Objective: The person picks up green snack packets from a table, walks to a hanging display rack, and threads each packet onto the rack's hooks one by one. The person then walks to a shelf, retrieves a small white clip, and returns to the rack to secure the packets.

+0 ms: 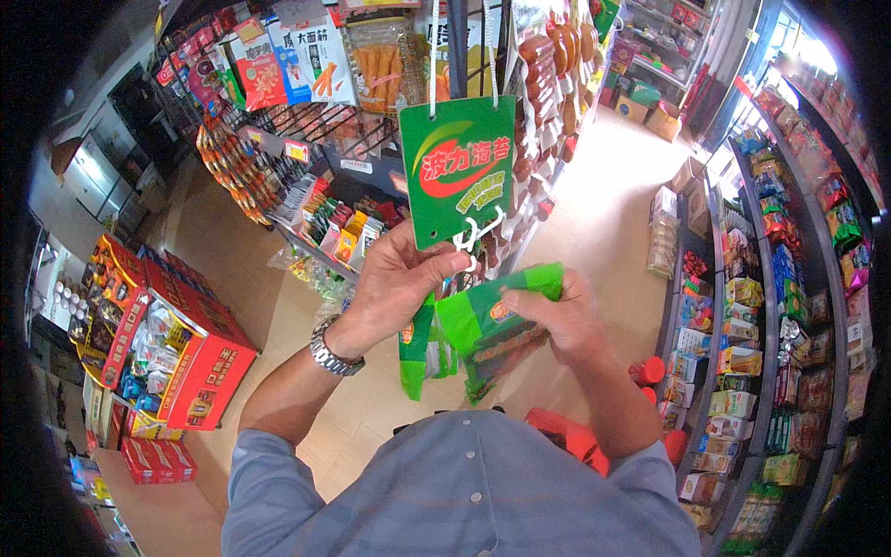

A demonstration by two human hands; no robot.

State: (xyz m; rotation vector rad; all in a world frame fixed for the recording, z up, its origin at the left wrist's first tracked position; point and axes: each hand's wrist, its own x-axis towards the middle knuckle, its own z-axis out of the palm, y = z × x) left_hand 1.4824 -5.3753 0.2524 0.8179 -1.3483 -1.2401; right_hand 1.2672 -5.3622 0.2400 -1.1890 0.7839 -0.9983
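A green cardboard hanging sign (431, 219) with printed writing is suspended by two white cords in front of me. White plastic hooks (469, 238) are fixed at its lower edge. My left hand (397, 275), with a metal watch on its wrist, pinches the lowest hook between thumb and finger. In my right hand (567, 317) is a green snack packet (466, 324), tilted, its left end close under the hooks. More green packets (415, 348) hang below my left hand. Whether the held packet is joined to the hook cannot be seen.
Behind the sign stands a wire rack (306, 129) with bagged snacks. Packaged sausages (539, 59) hang to its right. A red display stand (223, 369) is on the left, stocked shelves (713, 306) on the right. Red stools (564, 432) are close by my right side.
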